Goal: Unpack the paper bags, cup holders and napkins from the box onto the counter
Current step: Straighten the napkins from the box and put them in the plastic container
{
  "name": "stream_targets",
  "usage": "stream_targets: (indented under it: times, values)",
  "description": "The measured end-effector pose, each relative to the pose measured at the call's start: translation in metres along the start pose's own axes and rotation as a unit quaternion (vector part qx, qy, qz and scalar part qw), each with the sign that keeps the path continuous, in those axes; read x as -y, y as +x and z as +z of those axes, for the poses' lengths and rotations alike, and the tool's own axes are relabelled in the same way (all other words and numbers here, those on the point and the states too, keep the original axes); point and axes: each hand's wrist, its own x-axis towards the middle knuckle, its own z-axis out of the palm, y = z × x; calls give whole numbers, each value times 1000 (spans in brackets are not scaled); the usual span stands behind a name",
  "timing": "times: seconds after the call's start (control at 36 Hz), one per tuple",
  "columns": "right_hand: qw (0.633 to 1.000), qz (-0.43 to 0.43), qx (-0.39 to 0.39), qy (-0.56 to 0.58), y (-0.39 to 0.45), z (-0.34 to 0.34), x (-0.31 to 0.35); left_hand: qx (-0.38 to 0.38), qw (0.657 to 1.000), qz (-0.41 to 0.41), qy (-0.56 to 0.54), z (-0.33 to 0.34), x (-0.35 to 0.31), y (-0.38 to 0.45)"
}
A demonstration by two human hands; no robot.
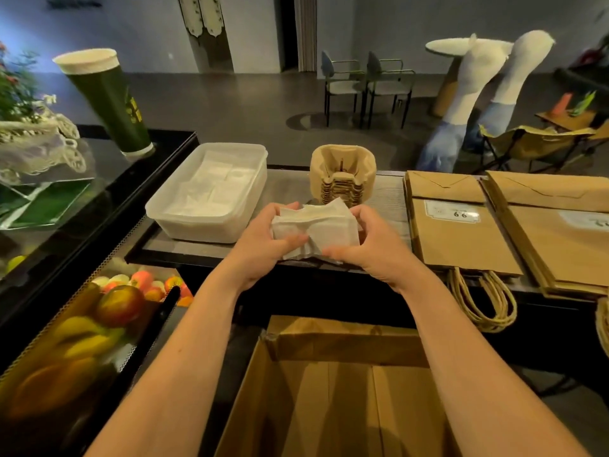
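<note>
Head | left hand, right hand grip napkins (crumpled) | above counter

Both bare forearms are extended forward from the lower corners and converge toward the centre. The left hand is held palm inward, thumb on the near side, fingers curled round the left end of a white napkin stack. The right hand is mirrored on the right end, thumb low at the front, fingers wrapped over the far edge. The stack is gripped between both hands. Wrists are kept roughly level, slightly bent inward.
</note>
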Motion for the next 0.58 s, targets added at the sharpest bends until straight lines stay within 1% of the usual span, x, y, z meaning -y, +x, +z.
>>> stream_targets:
  times: [0.06, 0.11, 0.25, 0.36, 0.44, 0.5, 0.58]
  values:
    - [1000, -7, 2, -21, 0, 0, -1, 10, 1000, 9, 19, 0, 0, 2]
    - [1000, -10, -4, -15, 1, 2, -2, 28, 999, 14, 26, 1, 0, 4]
    - [998, -32, -14, 46, 5, 7, 0, 34, 998, 42, -30, 3, 1, 10]
    - [996, -42, -24, 70, 7, 7, -7, 37, 998, 55, -1, -1, 1, 16]
    - [997, -46, -19, 62, 6, 6, -11, 63, 997, 54, -5, -2, 3, 17]
    - [998, -48, -13, 46, 5, 5, -12, 73, 995, 51, -34, -1, 5, 17]
    - [999, -46, -6, 20, 3, 3, -15, 71, 994, 44, -66, -2, 7, 17]
